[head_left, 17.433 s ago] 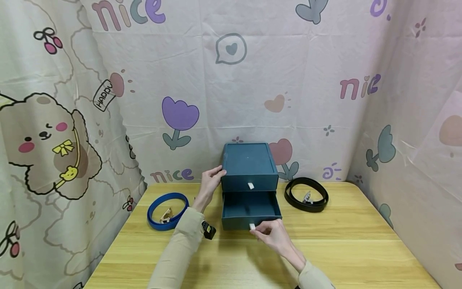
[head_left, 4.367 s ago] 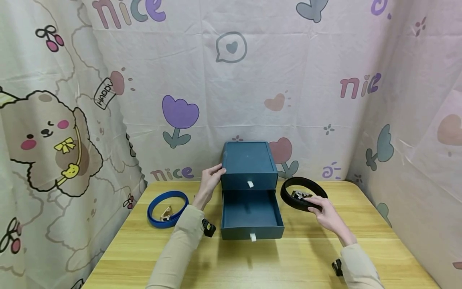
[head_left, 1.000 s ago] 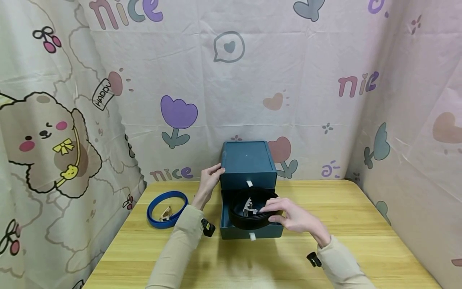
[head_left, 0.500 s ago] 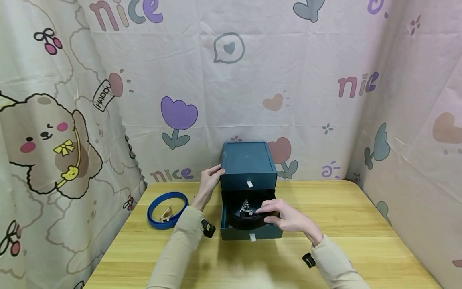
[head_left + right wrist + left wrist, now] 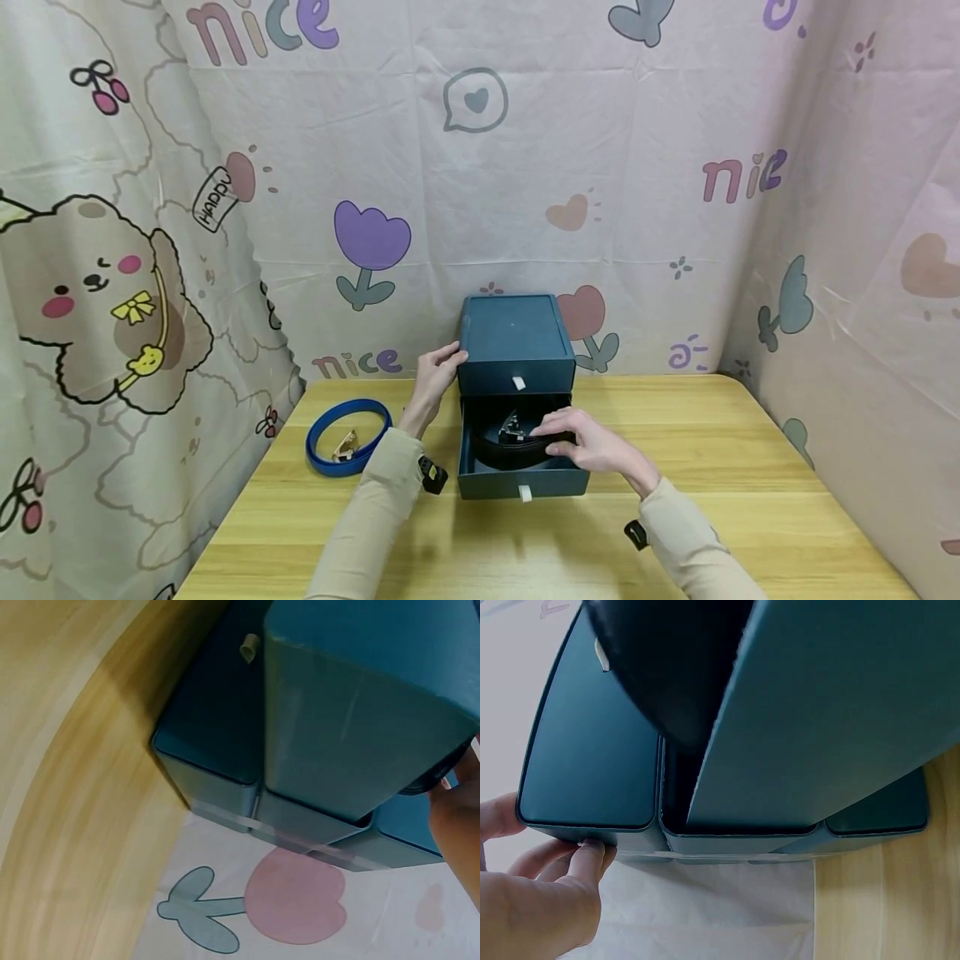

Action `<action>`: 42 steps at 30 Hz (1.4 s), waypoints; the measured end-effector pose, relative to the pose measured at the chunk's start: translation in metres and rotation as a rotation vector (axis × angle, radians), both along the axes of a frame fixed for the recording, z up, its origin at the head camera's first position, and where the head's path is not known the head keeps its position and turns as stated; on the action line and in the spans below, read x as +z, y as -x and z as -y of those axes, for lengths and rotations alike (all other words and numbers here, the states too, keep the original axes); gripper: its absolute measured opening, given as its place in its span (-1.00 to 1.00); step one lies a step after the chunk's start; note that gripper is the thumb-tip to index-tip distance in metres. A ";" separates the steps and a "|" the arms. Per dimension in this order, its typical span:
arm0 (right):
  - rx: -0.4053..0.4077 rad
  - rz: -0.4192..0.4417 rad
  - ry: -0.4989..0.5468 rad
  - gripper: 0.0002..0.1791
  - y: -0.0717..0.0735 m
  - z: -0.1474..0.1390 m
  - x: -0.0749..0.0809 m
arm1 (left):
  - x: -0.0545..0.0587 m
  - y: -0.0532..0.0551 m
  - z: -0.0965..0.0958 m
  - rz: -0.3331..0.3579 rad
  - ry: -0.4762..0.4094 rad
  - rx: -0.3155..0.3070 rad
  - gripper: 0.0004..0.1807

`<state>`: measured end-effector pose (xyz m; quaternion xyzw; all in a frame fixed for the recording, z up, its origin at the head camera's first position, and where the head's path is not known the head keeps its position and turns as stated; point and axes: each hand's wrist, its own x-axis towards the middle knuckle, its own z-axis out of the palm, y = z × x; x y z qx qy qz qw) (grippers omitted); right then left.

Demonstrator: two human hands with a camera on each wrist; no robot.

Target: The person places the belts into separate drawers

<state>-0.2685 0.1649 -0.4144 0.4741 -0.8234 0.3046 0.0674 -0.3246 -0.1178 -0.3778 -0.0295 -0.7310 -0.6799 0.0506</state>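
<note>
A dark teal drawer box (image 5: 517, 329) stands against the back curtain, its middle drawer (image 5: 487, 485) pulled out. My left hand (image 5: 433, 383) grips the box's upper left corner; in the left wrist view its bent fingers (image 5: 585, 862) lie against the side. Inside the drawer is a coiled black belt (image 5: 506, 455) with a silver buckle (image 5: 512, 429). My right hand (image 5: 588, 442) pinches the coil's right side between thumb and fingers. In the right wrist view the drawer wall hides most of the belt, and only a bit of black strap (image 5: 435, 776) shows by the hand.
A coiled blue belt (image 5: 330, 468) with a gold buckle lies on the wooden table (image 5: 697, 500), left of the box. White pull tabs (image 5: 519, 383) stick out from the drawer fronts. A patterned curtain (image 5: 645, 208) closes off the back and sides.
The right hand earlier pinched the drawer's tab, and the drawer now stands further out. The black belt went from the table's right side into the drawer, sinking lower over the last second.
</note>
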 end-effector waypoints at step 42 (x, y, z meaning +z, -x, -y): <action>-0.079 0.043 -0.215 -0.75 0.025 0.015 -0.008 | -0.001 0.000 -0.002 0.022 0.001 0.007 -0.45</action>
